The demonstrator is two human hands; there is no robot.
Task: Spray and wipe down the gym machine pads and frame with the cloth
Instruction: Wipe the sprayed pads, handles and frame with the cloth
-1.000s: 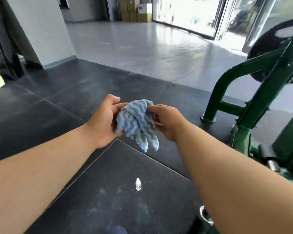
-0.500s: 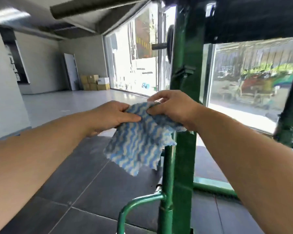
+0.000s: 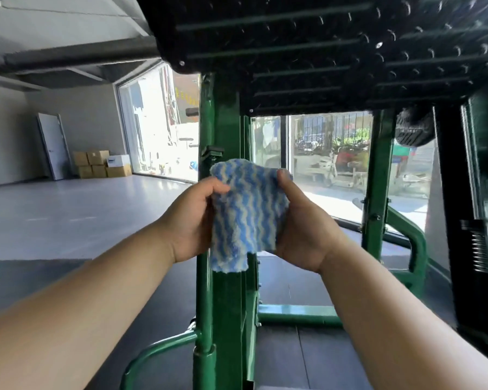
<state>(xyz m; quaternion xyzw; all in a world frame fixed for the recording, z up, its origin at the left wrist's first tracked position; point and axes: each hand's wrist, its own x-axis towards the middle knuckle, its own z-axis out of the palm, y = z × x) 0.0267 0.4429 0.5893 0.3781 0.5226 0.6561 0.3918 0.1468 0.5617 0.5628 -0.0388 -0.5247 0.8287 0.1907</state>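
A blue and white wavy-striped cloth point(image 3: 247, 212) is stretched between both hands at the centre of the head view. My left hand point(image 3: 190, 218) grips its left edge, thumb over the front. My right hand point(image 3: 302, 232) holds its right edge, thumb pressed on the front face. Directly behind the cloth rises the green upright post point(image 3: 223, 305) of the gym machine. A black studded platform point(image 3: 321, 46) of the machine spans the top of the view. No spray bottle is visible.
A second green upright point(image 3: 378, 178) and a green base bar point(image 3: 296, 315) stand to the right. A black column with a spring point(image 3: 478, 249) is at far right. Cardboard boxes point(image 3: 100, 164) sit by the far wall; large windows lie behind the machine.
My view rose from the floor to the machine's frame. Both hands turned the cloth from a bunched, drooping hold to a spread, upright one in front of the green post.
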